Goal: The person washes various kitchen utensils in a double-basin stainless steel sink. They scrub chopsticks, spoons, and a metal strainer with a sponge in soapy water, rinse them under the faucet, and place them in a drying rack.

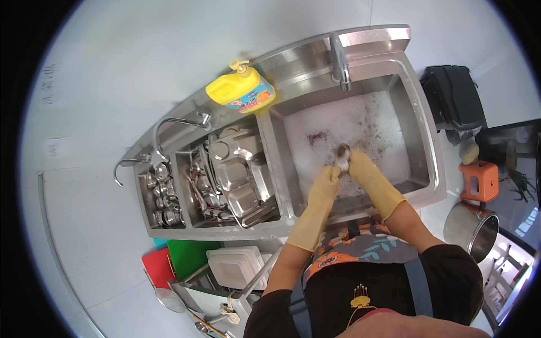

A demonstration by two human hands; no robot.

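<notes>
Both my hands wear yellow rubber gloves and meet over the foamy water of the large stainless steel sink basin (416, 126). A metal utensil with a rounded bowl, seemingly a spoon or ladle (342, 151), is held between them, suds clinging to it. My left hand (327, 179) grips its lower part, on the left. My right hand (358, 162) is against its right side; its fingers are partly hidden. White suds (312, 122) cover the water, with a dark reddish patch near the left. Above the basin stands a chrome faucet (340, 61).
Metal compartment trays (232, 171) and utensils fill the middle basin; metal cups or bowls (162, 173) fill the left one. A yellow pump bottle (241, 88) stands on the back ledge. An orange stool (479, 181) and a steel pot (471, 230) are at the right.
</notes>
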